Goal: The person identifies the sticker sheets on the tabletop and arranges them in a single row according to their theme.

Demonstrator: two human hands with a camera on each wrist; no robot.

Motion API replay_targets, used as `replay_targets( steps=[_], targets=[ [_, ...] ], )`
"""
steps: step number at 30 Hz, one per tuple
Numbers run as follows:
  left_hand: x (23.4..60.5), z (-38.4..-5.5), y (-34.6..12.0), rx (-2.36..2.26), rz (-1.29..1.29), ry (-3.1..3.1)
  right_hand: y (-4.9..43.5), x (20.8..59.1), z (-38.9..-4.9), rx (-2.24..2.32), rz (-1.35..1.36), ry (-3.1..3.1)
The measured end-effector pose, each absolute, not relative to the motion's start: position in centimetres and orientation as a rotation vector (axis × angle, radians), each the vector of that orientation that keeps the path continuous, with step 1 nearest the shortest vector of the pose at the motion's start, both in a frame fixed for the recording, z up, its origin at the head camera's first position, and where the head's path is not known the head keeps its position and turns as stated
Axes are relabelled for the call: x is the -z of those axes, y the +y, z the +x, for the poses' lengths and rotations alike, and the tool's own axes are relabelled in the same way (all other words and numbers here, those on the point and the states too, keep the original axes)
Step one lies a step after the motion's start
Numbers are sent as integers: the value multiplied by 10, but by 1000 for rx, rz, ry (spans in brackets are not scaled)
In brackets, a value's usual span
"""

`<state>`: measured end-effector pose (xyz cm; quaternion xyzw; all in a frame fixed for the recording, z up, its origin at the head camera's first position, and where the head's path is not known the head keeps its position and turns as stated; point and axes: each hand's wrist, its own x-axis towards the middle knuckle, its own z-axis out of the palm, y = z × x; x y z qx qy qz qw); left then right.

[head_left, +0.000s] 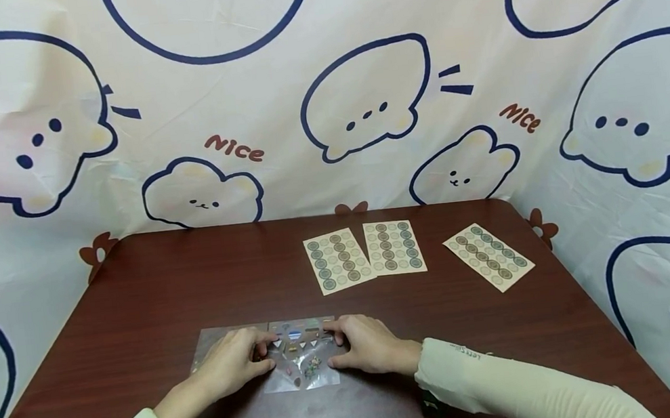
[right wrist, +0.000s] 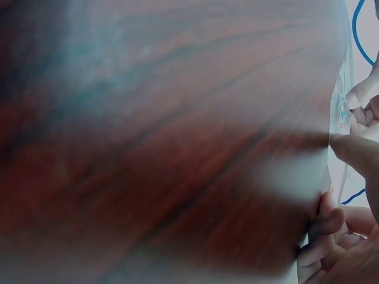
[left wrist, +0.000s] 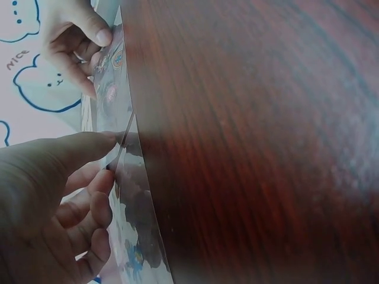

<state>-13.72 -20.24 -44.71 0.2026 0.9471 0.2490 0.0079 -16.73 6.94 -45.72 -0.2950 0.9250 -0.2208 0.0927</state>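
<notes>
A clear plastic sheet [head_left: 299, 379] printed with small colourful pictures lies flat at the front middle of the dark wood table. A second clear sheet [head_left: 206, 338] shows at its left, mostly covered by my left hand [head_left: 233, 361]. That hand's thumb and index finger touch the plastic along the seam between the sheets, tips apart. In the left wrist view, a thin edge [left wrist: 127, 133] stands slightly raised beside the thumb. From the other side, my right hand [head_left: 369, 345] rests its thumb and index finger, spread apart, on the printed sheet's right edge.
Two cream cards of round stickers lie side by side at the back, a left card [head_left: 340, 261] and a right card [head_left: 395, 247]. A third card [head_left: 490, 257] lies angled at the back right. Behind the table [head_left: 137, 311] hangs a cartoon-printed cloth [head_left: 274, 93].
</notes>
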Motion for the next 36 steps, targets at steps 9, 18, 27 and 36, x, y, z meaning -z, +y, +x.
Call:
replay_targets(
  steps=[9, 18, 27, 36],
  targets=[
    [445, -136, -204, -747, 609, 2947, 70, 457, -170, 623, -896, 2721],
    [448, -137, -205, -816, 616, 2915, 71, 457, -171, 670, -897, 2694],
    [448, -137, -205, -843, 599, 2894, 73, 461, -172, 739, -928, 2670],
    [448, -135, -205, -842, 576, 2893, 74, 462, -173, 743, -938, 2661]
  ],
)
